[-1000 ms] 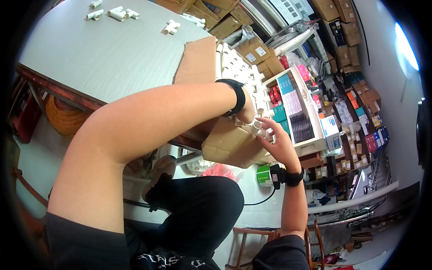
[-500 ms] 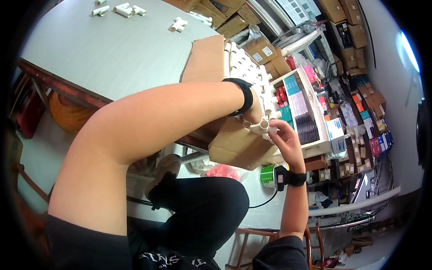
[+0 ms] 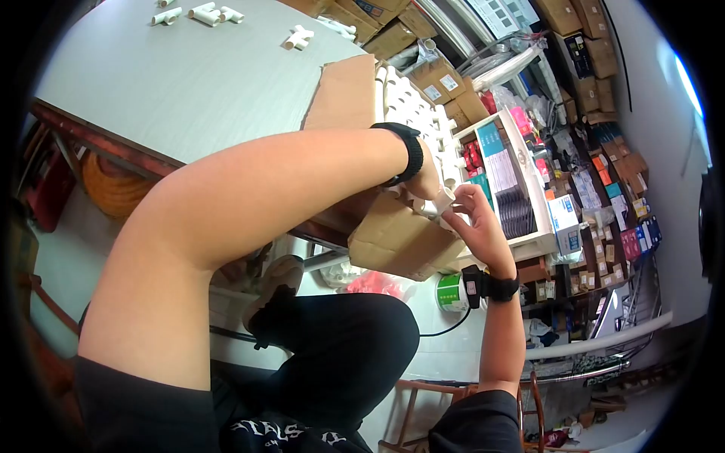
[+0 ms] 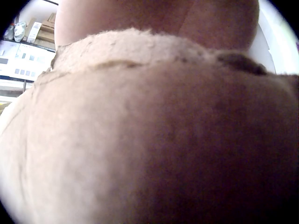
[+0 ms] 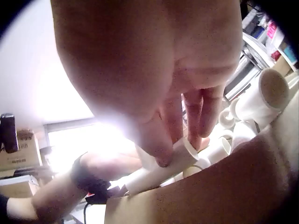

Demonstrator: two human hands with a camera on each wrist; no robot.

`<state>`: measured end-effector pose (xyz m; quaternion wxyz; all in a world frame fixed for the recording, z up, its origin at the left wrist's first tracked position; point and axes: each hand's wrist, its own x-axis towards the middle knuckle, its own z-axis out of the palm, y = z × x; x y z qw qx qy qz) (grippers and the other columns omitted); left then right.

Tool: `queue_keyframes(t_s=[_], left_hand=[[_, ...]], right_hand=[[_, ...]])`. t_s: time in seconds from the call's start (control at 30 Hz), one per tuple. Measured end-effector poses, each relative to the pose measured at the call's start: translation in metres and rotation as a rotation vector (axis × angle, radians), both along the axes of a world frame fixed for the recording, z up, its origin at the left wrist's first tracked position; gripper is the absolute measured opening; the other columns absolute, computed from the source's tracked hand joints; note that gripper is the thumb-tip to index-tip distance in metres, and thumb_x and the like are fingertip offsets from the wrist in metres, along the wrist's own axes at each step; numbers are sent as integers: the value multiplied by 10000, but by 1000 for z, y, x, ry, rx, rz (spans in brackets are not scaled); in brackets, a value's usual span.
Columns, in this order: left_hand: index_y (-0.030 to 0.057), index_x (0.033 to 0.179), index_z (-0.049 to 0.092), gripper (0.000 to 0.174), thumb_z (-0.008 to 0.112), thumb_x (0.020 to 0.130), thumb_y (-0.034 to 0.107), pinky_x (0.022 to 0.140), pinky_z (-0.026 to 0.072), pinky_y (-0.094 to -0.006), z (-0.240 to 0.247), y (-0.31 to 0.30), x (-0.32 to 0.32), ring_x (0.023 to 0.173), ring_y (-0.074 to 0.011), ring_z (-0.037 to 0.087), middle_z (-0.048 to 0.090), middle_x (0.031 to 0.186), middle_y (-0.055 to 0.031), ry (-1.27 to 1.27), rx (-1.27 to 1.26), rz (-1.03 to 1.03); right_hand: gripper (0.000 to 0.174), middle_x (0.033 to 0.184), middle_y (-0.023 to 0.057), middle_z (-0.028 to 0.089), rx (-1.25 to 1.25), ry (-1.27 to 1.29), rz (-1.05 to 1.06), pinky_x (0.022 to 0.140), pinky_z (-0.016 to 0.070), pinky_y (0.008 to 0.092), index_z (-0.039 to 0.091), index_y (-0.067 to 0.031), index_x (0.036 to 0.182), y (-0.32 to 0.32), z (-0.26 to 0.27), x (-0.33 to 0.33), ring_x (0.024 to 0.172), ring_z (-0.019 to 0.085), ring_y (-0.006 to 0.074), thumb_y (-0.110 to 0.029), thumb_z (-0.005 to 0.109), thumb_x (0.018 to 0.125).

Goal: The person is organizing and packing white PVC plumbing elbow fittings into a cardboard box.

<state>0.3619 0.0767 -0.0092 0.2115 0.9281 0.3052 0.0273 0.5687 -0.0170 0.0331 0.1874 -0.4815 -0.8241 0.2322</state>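
Near the front edge of an opened cardboard box (image 3: 340, 98), the right hand (image 3: 483, 234) holds a white pipe fitting (image 3: 445, 199) by one end. The right wrist view shows its thumb (image 5: 161, 154) against the side of this tubular fitting (image 5: 156, 173), whose round mouth points right. Bent down at the wrist, the left hand (image 3: 424, 177) is beside the same fitting; its fingertips are hidden in the head view and glare blurs them in the right wrist view. Cardboard (image 4: 140, 140) fills most of the left wrist view, below part of the left hand (image 4: 154, 21).
Rows of white fittings (image 3: 396, 98) fill the box. More loose fittings (image 3: 204, 13) lie on the grey table (image 3: 189, 83). A white tray (image 3: 540, 238) of goods stands right of the box, a green and white bucket (image 3: 451, 293) below, stocked shelves (image 3: 604, 181) beyond.
The right hand's fingers, spread around the fitting's end a second ago, are now closer together on it. The held fitting has shifted slightly upward in the head view, its round mouth tilted more to the upper right.
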Motion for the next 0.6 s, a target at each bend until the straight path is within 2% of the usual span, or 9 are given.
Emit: queue_keyframes(t_s=[0.1, 0.13, 0.23, 0.33, 0.47, 0.53, 0.6], left_hand=[[177, 1291, 551, 456, 565, 850, 293, 914, 465, -497, 2, -1, -2, 1156, -341, 520, 534, 1269, -165, 20, -3, -4], [183, 1300, 546, 464, 569, 851, 295, 920, 463, -501, 3, -1, -2, 1167, -344, 514, 528, 1279, -166, 28, -2, -8], [198, 1327, 529, 489, 580, 852, 300, 936, 457, -514, 6, -2, -2, 1200, -356, 499, 510, 1310, -170, 63, -5, -30], [213, 1355, 512, 515, 591, 854, 305, 953, 452, -527, 10, -4, -4, 1233, -367, 483, 492, 1341, -173, 116, -5, -65], [233, 1391, 490, 553, 606, 856, 312, 975, 445, -544, 15, -6, -8, 1277, -383, 461, 468, 1382, -177, 163, -17, -107], [210, 1395, 489, 520, 528, 887, 314, 937, 477, -508, 14, -8, -10, 1204, -352, 530, 500, 1355, -164, 127, -120, -57], [199, 1400, 486, 504, 464, 911, 317, 898, 506, -473, 27, -23, -22, 1128, -320, 593, 529, 1333, -152, 109, -224, 21]], right_hand=[[506, 1097, 172, 648, 113, -219, 0, 896, 490, 355, 484, -82, 1322, -24, 15, -30, 1042, 636, 278, -20, 673, 856], [517, 1174, 196, 634, 138, -316, 45, 910, 485, 370, 512, -101, 1344, -26, 17, -36, 1077, 619, 337, -18, 654, 853], [388, 1146, 172, 652, 238, -371, 73, 881, 496, 338, 562, -14, 1240, -30, 15, -37, 1023, 649, 279, -44, 670, 868], [361, 1113, 170, 643, 318, -393, 116, 854, 497, 350, 569, 3, 1224, -33, 15, -45, 983, 642, 302, -51, 659, 878], [349, 1046, 180, 625, 295, -446, 123, 813, 491, 376, 569, -6, 1220, -32, 18, -53, 942, 623, 339, -53, 647, 883], [341, 1020, 188, 623, 280, -442, 148, 804, 485, 402, 581, -27, 1200, -32, 16, -57, 950, 607, 384, -47, 653, 868], [329, 1024, 185, 622, 273, -481, 129, 809, 488, 396, 585, -19, 1189, -30, 16, -56, 943, 615, 372, -48, 655, 868]])
